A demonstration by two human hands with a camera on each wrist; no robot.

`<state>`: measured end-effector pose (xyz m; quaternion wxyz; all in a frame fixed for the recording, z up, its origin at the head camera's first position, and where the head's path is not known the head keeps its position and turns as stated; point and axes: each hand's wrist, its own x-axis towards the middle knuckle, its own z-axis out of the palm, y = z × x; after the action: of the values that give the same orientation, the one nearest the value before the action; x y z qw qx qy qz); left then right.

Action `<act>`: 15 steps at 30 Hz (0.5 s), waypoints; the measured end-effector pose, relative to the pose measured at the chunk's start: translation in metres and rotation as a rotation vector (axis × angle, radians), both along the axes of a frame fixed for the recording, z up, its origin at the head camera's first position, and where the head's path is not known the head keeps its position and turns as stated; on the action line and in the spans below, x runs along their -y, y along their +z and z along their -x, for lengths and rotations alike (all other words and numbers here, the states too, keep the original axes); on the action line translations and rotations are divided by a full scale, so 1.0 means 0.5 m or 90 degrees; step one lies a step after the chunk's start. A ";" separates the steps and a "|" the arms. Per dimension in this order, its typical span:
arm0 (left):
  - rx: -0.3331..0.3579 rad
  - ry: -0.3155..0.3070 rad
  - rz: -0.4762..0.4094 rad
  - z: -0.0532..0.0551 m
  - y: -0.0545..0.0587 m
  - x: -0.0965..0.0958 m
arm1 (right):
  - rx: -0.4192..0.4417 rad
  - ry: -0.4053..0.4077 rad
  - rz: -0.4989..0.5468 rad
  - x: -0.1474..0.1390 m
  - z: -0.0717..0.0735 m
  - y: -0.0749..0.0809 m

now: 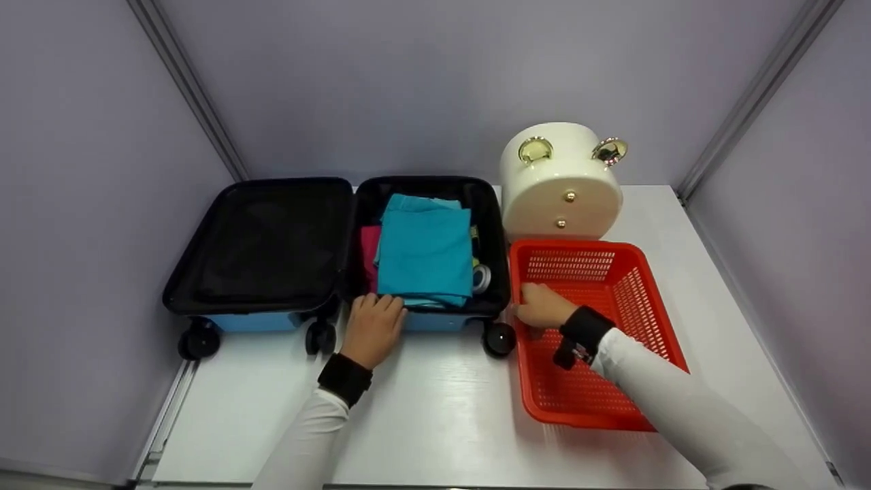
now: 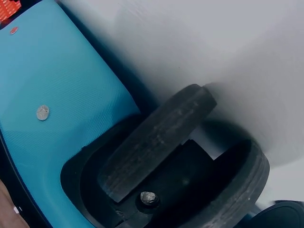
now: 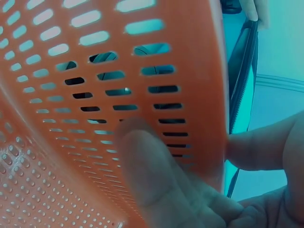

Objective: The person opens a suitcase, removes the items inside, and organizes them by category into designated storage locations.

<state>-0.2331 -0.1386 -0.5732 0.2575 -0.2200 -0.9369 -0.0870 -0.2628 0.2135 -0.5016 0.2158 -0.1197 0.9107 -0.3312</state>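
Observation:
A blue suitcase (image 1: 435, 322) lies spread flat, its black-lined lid half to the left. Folded turquoise clothing (image 1: 425, 252) fills much of its right half, over a pink cloth (image 1: 370, 252), with a round white-rimmed item (image 1: 482, 278) beside it. My left hand (image 1: 373, 330) holds the suitcase's front rim, fingers bent over it; its thumb is hidden. In the left wrist view only a bit of that hand (image 2: 9, 209) shows. My right hand (image 1: 544, 307) grips the left rim of a red plastic basket (image 1: 599, 416), fingers and thumb on either side of the wall.
A cream rounded case (image 1: 561, 184) with gold ear-like rings and knobs stands behind the basket. Black caster wheels (image 1: 499, 339) jut from the suitcase's front side. Grey panels enclose the white table (image 1: 422, 422) at the back and sides.

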 end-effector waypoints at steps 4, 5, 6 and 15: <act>0.012 -0.002 -0.002 -0.001 0.007 0.002 | 0.002 -0.012 0.003 0.001 -0.002 0.004; 0.018 -0.003 -0.004 -0.002 0.009 0.002 | 0.003 -0.017 0.001 0.001 -0.001 0.006; 0.027 -0.003 -0.007 -0.004 0.013 0.001 | 0.003 -0.024 -0.003 0.001 0.000 0.010; 0.166 -0.007 -0.134 0.011 0.098 -0.020 | -0.039 -0.110 0.132 0.017 0.048 0.075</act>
<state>-0.2388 -0.1286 -0.5242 0.1548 -0.1837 -0.9469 -0.2139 -0.2868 0.2052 -0.4641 0.1452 -0.0725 0.8846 -0.4373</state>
